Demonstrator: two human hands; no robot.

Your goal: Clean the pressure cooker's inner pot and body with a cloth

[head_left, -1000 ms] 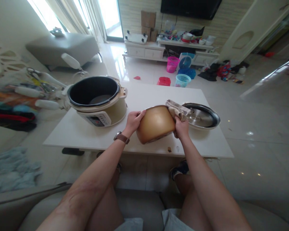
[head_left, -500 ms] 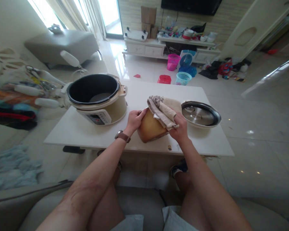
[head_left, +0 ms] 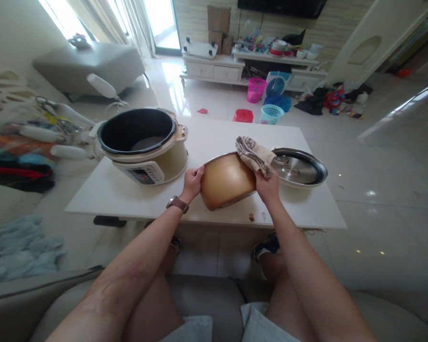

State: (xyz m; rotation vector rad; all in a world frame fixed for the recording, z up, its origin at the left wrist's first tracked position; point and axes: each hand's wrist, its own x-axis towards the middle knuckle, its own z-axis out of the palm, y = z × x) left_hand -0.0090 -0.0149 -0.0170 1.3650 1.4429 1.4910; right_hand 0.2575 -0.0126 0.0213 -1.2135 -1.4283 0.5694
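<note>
A golden-brown inner pot [head_left: 228, 182] is tilted above the white table, its opening facing away from me. My left hand [head_left: 193, 183] grips its left rim, thumb on top. At the pot's right side, my right hand [head_left: 267, 185] is closed around a patterned beige cloth [head_left: 255, 156], which bunches over the rim. Whether those fingers also grip the pot itself is hard to see. Left of the pot stands a rice cooker [head_left: 146, 152] with a dark, open interior. Its round lid [head_left: 299, 166] lies to the right, metal inner side up.
The white table [head_left: 128, 202] stands before the sofa [head_left: 207, 294] where I sit. Handled utensils [head_left: 69, 152] stick out left of the cooker. Beyond the table are a red stool [head_left: 243, 115], a light-blue basket [head_left: 271, 114] and a pink basket [head_left: 256, 89].
The cloth has slid off the pot's outer side to its right rim, baring more of the golden surface. The pot has turned slightly, and my left hand has shifted a little left.
</note>
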